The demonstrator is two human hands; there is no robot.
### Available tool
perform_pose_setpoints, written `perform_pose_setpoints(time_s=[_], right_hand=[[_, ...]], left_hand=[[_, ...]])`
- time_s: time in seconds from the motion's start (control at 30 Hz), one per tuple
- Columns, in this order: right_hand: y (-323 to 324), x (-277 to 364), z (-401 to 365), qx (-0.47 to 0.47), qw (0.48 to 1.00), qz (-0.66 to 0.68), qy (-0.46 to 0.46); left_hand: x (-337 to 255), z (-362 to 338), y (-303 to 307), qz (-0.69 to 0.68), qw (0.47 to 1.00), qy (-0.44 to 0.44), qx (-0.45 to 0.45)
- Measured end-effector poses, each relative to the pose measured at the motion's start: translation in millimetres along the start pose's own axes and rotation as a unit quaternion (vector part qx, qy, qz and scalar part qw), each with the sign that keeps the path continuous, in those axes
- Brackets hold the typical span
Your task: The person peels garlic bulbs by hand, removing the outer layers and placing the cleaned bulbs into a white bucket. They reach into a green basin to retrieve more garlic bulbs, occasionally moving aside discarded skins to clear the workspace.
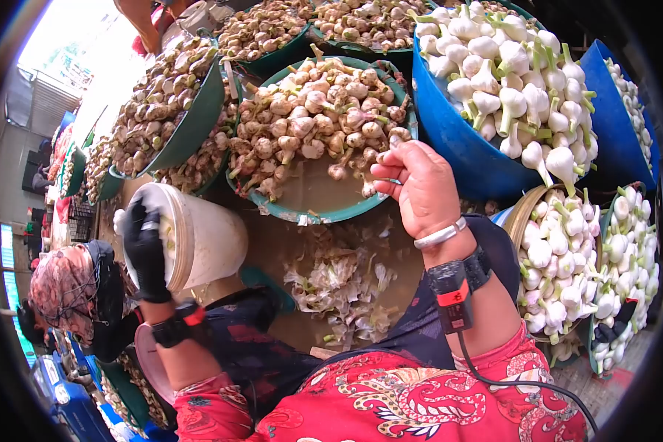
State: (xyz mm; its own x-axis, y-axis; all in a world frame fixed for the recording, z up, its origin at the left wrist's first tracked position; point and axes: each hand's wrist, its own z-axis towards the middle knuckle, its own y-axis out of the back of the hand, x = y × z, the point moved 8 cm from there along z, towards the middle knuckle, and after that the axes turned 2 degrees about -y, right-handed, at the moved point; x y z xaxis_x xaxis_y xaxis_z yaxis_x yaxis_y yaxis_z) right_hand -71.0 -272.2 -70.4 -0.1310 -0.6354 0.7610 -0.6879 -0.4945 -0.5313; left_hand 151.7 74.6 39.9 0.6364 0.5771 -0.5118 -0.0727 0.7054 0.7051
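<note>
My right hand (pixel 420 180), bare with a metal bangle, is over the right rim of a green basin (pixel 309 216). Its thumb and fingers are closed on a brownish garlic bulb (pixel 399 135). Many unpeeled garlic bulbs (pixel 313 125) are heaped at the basin's far side. At the left, my left hand (pixel 146 254) wears a black glove and is raised before the mouth of a white bucket (pixel 214 236). Motion blurs its fingers; a pale patch shows among them, and I cannot make out what it is.
Papery garlic skins (pixel 339 287) lie on the floor between my knees. A blue tub (pixel 446 110) of cleaned white garlic stands at right, with a basket (pixel 549 269) of garlic below. Another green basin (pixel 191 125) leans at left. A person in a patterned head covering (pixel 62 283) sits at left.
</note>
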Motion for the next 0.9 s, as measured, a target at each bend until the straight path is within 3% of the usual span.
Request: perform_pose_setpoints(time_s=[0.03, 0.07, 0.13, 0.17, 0.23, 0.33, 0.47, 0.5, 0.57, 0.67, 0.7, 0.77, 0.9], right_hand=[[3, 2, 3, 0.001, 1.0, 0.026, 0.002], [2, 7, 3, -0.01, 1.0, 0.02, 0.004], [-1, 15, 2, -0.022, 1.0, -0.001, 0.016], [0, 14, 2, -0.028, 0.999, -0.003, 0.016], [5, 12, 7, -0.067, 0.998, -0.01, 0.013], [-3, 10, 11, -0.053, 0.999, 0.004, 0.006], [-7, 12, 14, -0.035, 0.999, -0.007, -0.016], [-7, 11, 14, -0.036, 0.999, 0.001, -0.019], [-7, 9, 15, -0.037, 0.999, -0.001, -0.02], [-4, 7, 13, -0.037, 0.999, -0.008, -0.017], [-4, 6, 13, -0.036, 0.999, -0.013, -0.014], [-3, 2, 12, -0.034, 0.999, -0.006, -0.012], [-12, -17, 14, 0.008, 0.996, -0.083, -0.035]], left_hand=[[-17, -8, -44, -0.092, 0.99, 0.092, 0.048], [-26, -10, -97, -0.105, 0.985, -0.017, 0.139], [-33, -38, -195, -0.188, 0.953, 0.088, 0.223], [-42, -45, -236, -0.145, 0.943, 0.068, 0.29], [-37, -57, -312, -0.129, 0.936, 0.025, 0.326], [-26, -53, -397, -0.052, 0.932, 0.028, 0.358], [20, -80, -479, -0.114, 0.88, 0.187, 0.421], [19, -84, -475, -0.084, 0.887, 0.206, 0.406], [60, -122, -521, -0.15, 0.848, 0.211, 0.463], [39, -128, -487, -0.251, 0.823, 0.249, 0.444], [31, -118, -469, -0.215, 0.857, 0.202, 0.423], [12, -102, -421, -0.215, 0.874, 0.232, 0.369], [5, -91, -333, -0.481, 0.716, 0.429, 0.268]])
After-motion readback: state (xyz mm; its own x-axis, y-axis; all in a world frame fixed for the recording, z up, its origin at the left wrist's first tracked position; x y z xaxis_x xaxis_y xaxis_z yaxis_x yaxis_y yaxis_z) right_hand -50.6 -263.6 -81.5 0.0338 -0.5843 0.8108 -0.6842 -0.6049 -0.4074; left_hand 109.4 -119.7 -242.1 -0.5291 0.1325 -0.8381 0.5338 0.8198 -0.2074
